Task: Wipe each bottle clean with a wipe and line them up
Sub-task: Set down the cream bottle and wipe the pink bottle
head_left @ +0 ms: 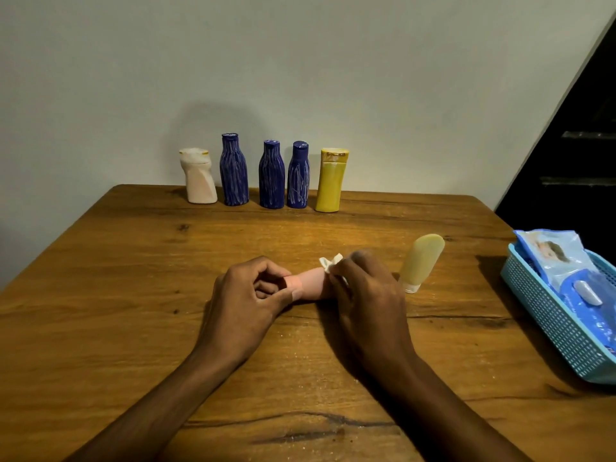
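The left hand [248, 295] pinches one end of a small pink bottle [308, 284] lying crosswise just above the bench [133, 261], its long axis running left to right. The right hand's [366, 295] grip is pressed around a white wipe [330, 262] at the other end. Five bottles stand lined up at the far edge, and a yellow tube [421, 261] waits just right of the right hand, the nearer one.

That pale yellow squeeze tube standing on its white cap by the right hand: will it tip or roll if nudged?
The pale yellow squeeze tube probably tips easily: it stands on its small white cap and already leans. Its rounded body suggests it would roll once down. It looks like soft plastic, so it likely dents under a firm grip.
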